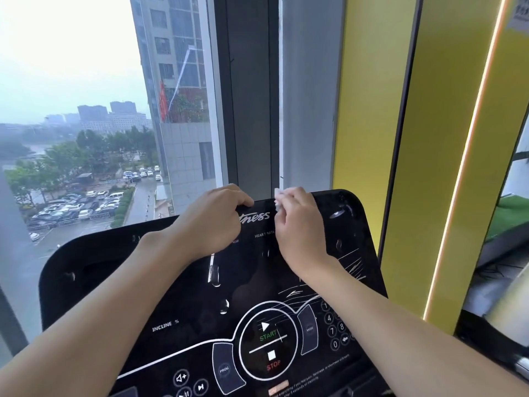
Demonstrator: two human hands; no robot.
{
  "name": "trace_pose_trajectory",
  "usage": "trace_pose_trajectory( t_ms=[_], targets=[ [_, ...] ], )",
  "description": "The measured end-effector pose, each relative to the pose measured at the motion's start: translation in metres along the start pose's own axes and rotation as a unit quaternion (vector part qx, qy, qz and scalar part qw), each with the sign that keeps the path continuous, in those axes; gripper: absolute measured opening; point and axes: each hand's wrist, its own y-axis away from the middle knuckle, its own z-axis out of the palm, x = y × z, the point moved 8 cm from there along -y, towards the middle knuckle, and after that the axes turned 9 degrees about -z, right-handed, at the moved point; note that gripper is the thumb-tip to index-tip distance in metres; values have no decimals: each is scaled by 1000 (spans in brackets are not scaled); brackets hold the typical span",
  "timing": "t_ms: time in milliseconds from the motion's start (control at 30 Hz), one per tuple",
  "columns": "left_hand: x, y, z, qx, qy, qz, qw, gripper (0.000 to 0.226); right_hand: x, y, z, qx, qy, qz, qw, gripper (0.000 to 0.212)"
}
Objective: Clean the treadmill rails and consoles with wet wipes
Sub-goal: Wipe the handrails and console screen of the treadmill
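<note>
A glossy black treadmill console [143, 282] fills the lower half of the view, with START and STOP buttons, a number pad and wet streaks on its face. My right hand [297, 224] grips a small white wet wipe [278, 199] against the console's top edge, right of the brand lettering. My left hand [214, 216] rests on the same top edge just to the left, fingers curled over the rim. The two hands sit a short gap apart.
A large window [86, 110] stands right behind the console, with a dark frame post [246, 96]. A yellow wall panel [429, 138] with a lit strip runs along the right. Green turf [512, 213] shows at the far right.
</note>
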Motion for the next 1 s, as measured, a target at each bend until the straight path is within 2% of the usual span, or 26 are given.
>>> trace_pose_trajectory(
  t_ms=[133, 267, 400, 500, 533, 633, 733, 767, 867, 1000],
  targets=[
    [-5, 12, -12, 31, 2, 16, 999, 57, -30, 1, 8, -22, 16, -103, 994, 26],
    [-28, 20, -24, 59, -35, -20, 997, 55, -20, -3, 5, 12, -28, -25, 999, 20],
    [-41, 27, -29, 71, -61, -37, 995, 45, -48, 1, 14, -29, -30, -128, 991, 25],
    [-44, 32, -31, 72, -51, -24, 996, 45, -41, -3, 12, -7, -49, -64, 997, 19],
    [-45, 32, -32, 71, -45, -20, 996, 45, -46, -1, 13, -14, -51, -69, 996, 19],
    [-55, 33, -40, 78, -34, -24, 996, 48, -73, 6, 22, -61, -49, -168, 983, 23],
    [-63, 37, -48, 87, -48, -29, 995, 47, -64, 0, 18, -26, -74, -98, 992, 18],
    [-66, 38, -48, 80, -48, -37, 995, 46, -67, 1, 18, -25, -79, -94, 992, 16],
    [-64, 44, -52, 78, -43, -40, 995, 46, -95, 8, 30, -73, -80, -168, 980, 7],
    [-73, 53, -56, 88, -49, -44, 994, 46, -92, 0, 29, -31, -91, -111, 989, 8]
  ],
)
